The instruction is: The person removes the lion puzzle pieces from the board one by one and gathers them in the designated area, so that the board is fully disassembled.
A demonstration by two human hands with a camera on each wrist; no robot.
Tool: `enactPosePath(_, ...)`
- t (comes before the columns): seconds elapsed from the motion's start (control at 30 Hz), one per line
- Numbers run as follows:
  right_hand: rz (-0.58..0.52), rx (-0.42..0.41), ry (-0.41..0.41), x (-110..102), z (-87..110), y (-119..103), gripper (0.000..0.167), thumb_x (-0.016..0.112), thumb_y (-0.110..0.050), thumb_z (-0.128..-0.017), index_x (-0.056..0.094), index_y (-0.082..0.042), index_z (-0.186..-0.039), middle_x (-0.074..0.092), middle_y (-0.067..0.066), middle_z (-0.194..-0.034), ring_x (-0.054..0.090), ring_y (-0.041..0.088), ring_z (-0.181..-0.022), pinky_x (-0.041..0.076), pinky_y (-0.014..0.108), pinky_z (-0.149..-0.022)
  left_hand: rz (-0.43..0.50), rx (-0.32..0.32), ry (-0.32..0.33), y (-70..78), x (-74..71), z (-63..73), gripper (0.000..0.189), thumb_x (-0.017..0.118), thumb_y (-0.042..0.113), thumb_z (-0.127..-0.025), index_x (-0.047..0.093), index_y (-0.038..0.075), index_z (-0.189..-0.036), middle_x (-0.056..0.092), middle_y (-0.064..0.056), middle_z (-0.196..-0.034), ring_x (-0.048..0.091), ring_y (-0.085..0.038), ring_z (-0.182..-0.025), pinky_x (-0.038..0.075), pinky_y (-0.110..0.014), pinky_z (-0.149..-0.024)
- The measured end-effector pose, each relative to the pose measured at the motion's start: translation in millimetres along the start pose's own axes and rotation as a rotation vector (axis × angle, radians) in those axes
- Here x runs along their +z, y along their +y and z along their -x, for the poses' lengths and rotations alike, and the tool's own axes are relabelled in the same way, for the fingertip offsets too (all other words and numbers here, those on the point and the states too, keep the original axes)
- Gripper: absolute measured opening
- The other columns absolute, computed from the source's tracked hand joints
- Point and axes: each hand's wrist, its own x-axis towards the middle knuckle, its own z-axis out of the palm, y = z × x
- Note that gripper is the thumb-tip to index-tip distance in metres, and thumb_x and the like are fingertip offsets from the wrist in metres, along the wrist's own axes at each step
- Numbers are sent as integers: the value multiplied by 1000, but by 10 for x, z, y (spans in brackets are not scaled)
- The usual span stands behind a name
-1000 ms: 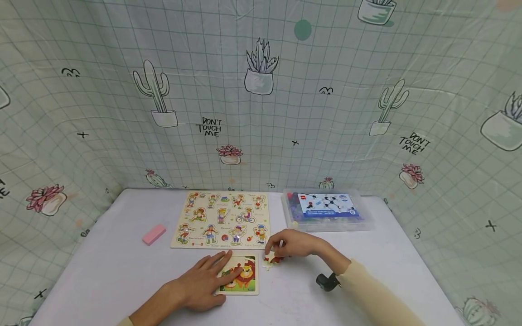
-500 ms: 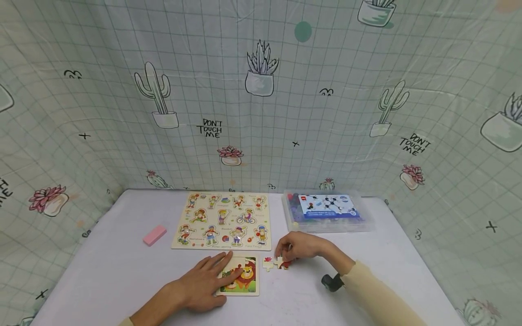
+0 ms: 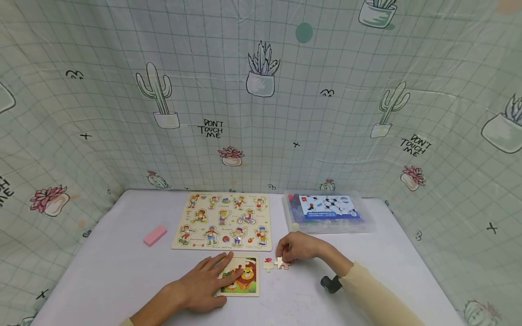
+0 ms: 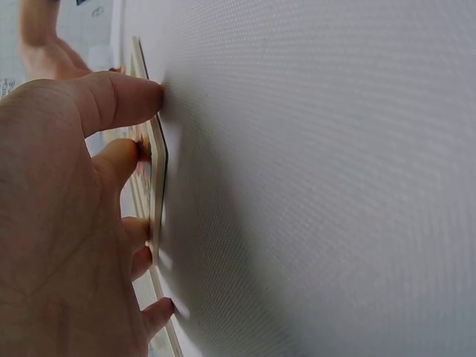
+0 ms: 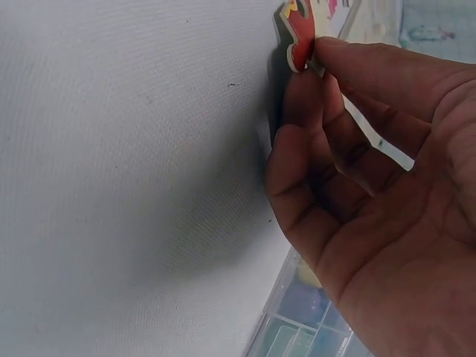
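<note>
Here, the splayed left hand (image 3: pixel 204 284) touches a lion puzzle (image 3: pixel 248 281); the right hand (image 3: pixel 299 246) pinches a piece (image 5: pixel 301 39).

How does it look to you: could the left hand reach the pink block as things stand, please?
Probably yes: the left hand rests partly on the lion puzzle, and only bare tabletop shows between that hand and the pink block.

Your left fingers (image 3: pixel 227 278) rest on the tray (image 3: pixel 257 277), the board (image 3: pixel 213 215) beyond; between your right fingers (image 5: pixel 290 178), one piece (image 3: pixel 282 263), a second piece (image 3: pixel 268 263) just left, the box (image 3: pixel 330 208) beyond.
</note>
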Motion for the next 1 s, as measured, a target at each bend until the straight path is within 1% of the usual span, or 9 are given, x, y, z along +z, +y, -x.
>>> enactPosePath(0.33, 17, 17, 7, 13, -10, -20, 12, 73, -4, -86, 73, -15, -90, 61, -5, -73, 54, 9, -67, 43, 24, -61, 10, -3, -6, 1, 2, -5, 65, 53, 49, -96, 33, 39, -157, 13, -7, -169, 15, -27, -154, 21, -56, -119)
enactPosePath(0.57, 26, 31, 6, 25, -25, 3, 13, 73, -6, -87, 72, -18, -90, 61, -6, -74, 55, 8, -68, 45, 23, -62, 6, -2, 0, 8, -2, 2, 65, 53, 48, -96, 33, 39, -157, 14, -7, -169, 15, -27, -154, 20, -56, -120)
enactPosePath(0.8, 17, 19, 5, 25, -30, 23, 13, 72, -4, -87, 71, -17, -90, 63, -6, -71, 55, 8, -65, 45, 23, -61, -2, 1, 5, 9, 0, 2, 65, 53, 48, -96, 34, 39, -157, 14, -8, -169, 15, -28, -154, 21, -55, -119)
enactPosePath(1.0, 27, 12, 6, 29, -36, 20, 12, 73, -5, -86, 72, -16, -89, 63, -6, -70, 54, 7, -64, 43, 23, -60, -14, 17, 16, -3, -2, 8, 64, 52, 46, -96, 33, 38, -157, 14, -9, -169, 16, -28, -153, 21, -55, -119)
